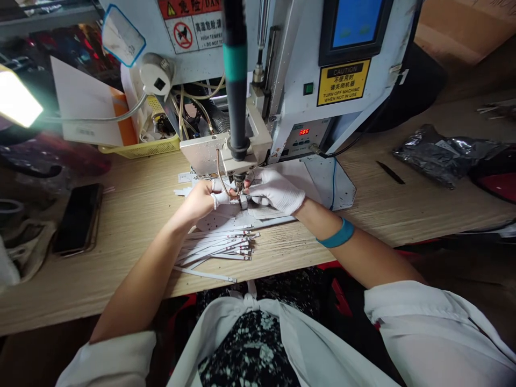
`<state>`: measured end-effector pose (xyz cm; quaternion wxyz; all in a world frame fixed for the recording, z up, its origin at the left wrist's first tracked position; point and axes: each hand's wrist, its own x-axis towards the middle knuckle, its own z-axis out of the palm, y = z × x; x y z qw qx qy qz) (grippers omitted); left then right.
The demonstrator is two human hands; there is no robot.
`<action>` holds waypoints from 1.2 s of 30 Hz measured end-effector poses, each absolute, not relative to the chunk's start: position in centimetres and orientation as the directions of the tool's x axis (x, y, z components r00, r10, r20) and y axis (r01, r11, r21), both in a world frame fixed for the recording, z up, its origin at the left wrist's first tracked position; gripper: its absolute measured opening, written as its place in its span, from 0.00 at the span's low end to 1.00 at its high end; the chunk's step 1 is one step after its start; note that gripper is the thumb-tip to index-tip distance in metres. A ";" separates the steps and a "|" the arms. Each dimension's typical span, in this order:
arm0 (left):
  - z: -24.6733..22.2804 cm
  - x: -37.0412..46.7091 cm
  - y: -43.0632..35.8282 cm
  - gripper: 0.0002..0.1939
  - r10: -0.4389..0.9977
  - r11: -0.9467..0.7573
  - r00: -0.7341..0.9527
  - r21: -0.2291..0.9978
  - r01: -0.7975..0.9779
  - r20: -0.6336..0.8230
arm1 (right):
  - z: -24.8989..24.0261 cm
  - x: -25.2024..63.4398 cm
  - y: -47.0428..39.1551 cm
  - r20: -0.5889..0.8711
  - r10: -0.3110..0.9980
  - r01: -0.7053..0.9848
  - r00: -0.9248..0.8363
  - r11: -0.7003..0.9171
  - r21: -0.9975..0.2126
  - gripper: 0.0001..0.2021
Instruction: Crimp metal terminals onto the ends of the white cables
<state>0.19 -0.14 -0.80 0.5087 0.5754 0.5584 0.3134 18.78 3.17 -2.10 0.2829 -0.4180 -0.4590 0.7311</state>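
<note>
Under the tip of an automatic soldering machine's soldering iron, both hands meet at a small metal fixture. My left hand, with white covers on some fingers, is closed in a pinch just left of the tip. From the right comes my right hand in a white glove with bare fingertips, closed at the same spot. Whatever lies between the fingers is too small and covered to make out. A bundle of narrow white strips, with small dark and red marks at their ends, lies below the hands.
The machine's blue screen and a controller reading 385 stand behind. A phone and yellow basket are at left, near a lit lamp. Tweezers and a plastic bag lie right.
</note>
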 end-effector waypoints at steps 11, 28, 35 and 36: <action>-0.6 0.2 0.0 0.12 0.950 0.166 0.205 0.937 0.308 -0.236 | -2.1 18.9 3.1 -0.332 0.803 -0.052 -0.495 -0.409 -0.911 0.09; 1.4 -1.1 -2.6 0.16 0.873 -0.029 0.338 0.655 0.755 -0.351 | -2.4 22.1 5.3 0.040 0.903 0.458 -0.428 0.255 -0.852 0.06; -1.1 -1.1 -2.1 0.11 0.906 -0.319 0.404 0.423 0.848 -0.128 | -2.6 20.6 4.8 -0.027 0.851 0.633 -0.525 0.369 -0.680 0.07; -1.2 -1.2 -1.9 0.11 0.907 -0.326 0.406 0.423 0.846 -0.113 | -2.4 20.5 4.8 -0.030 0.849 0.647 -0.527 0.379 -0.662 0.08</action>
